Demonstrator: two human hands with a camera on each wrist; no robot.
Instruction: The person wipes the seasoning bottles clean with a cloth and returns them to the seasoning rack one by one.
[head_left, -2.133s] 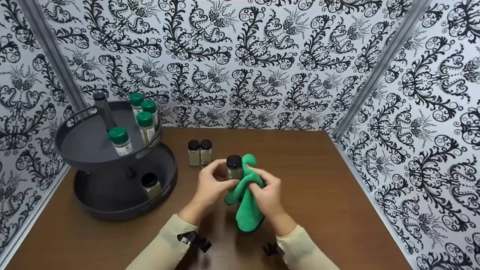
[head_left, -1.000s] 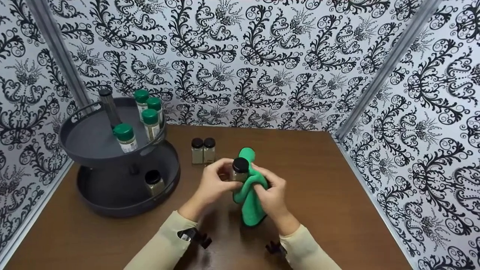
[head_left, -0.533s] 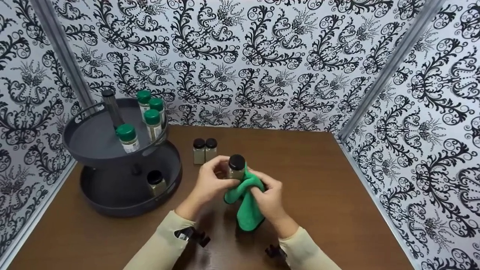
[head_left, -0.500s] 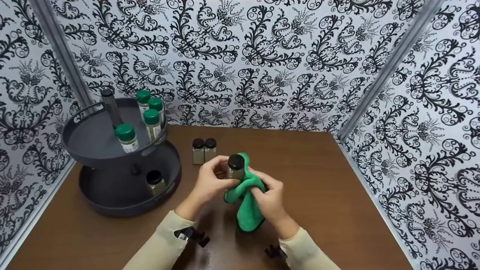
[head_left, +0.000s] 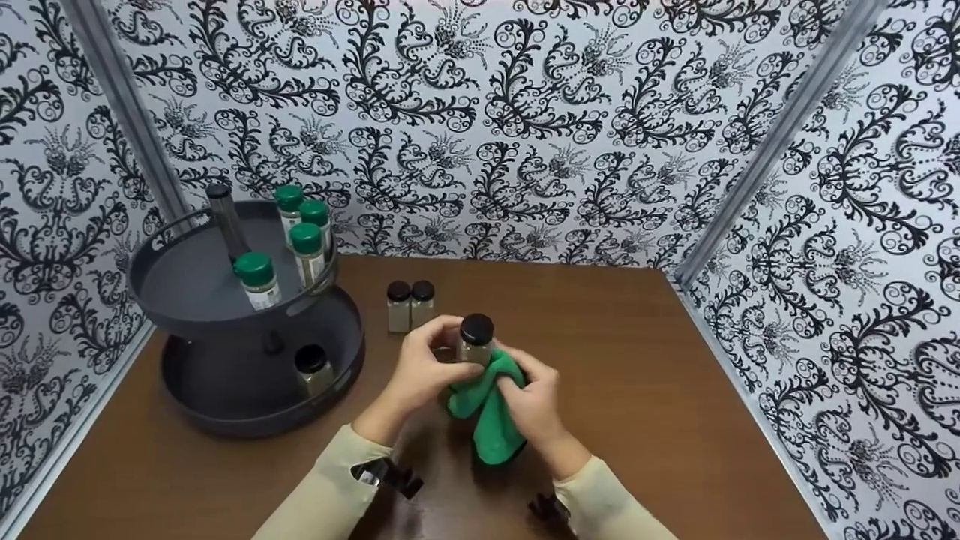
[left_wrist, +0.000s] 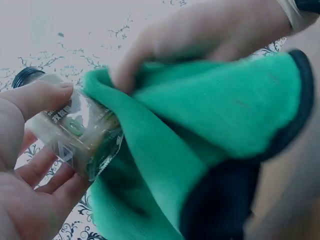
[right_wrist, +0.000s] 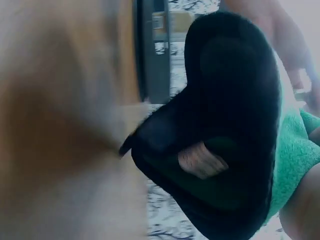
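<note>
Holding black-capped jar (head_left: 475, 347), green cloth (head_left: 496, 431), hands (head_left: 421, 373) (head_left: 535, 399) close together, angled inward

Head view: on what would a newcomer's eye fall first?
Probably on the bright green fabric cloth, held low centre by the right hand against a transparent jar with a black lid in the left hand. Next, on the dark grey, round two-tier stand at the picture's left, with four green-capped bottles on its upper tier.
</note>
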